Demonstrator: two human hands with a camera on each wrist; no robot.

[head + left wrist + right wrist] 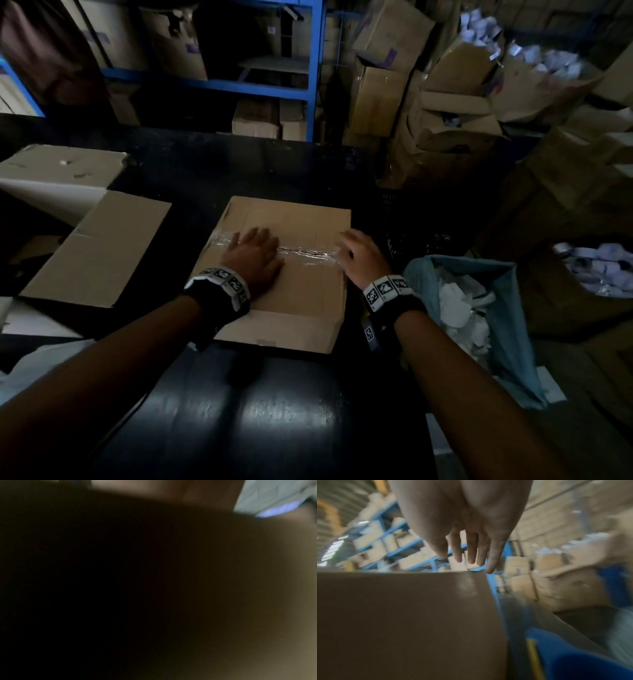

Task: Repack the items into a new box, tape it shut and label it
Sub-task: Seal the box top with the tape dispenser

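Observation:
A closed brown cardboard box [301, 301] lies on the black table [260, 411], with a strip of clear tape [308, 253] running across its top seam. My left hand [255, 255] lies flat on the tape at the left part of the seam, fingers straight. My right hand [359, 255] is at the box's right edge where the tape ends. In the right wrist view its fingers [471, 550] hang straight over the box [402, 622] top, holding nothing. The left wrist view is dark and blurred.
An open cardboard box [96, 246] with raised flaps stands at the left. A blue-grey bag [507, 322] of white packets sits to the right of the table. Blue shelving [315, 68] and stacked cartons [445, 113] fill the back.

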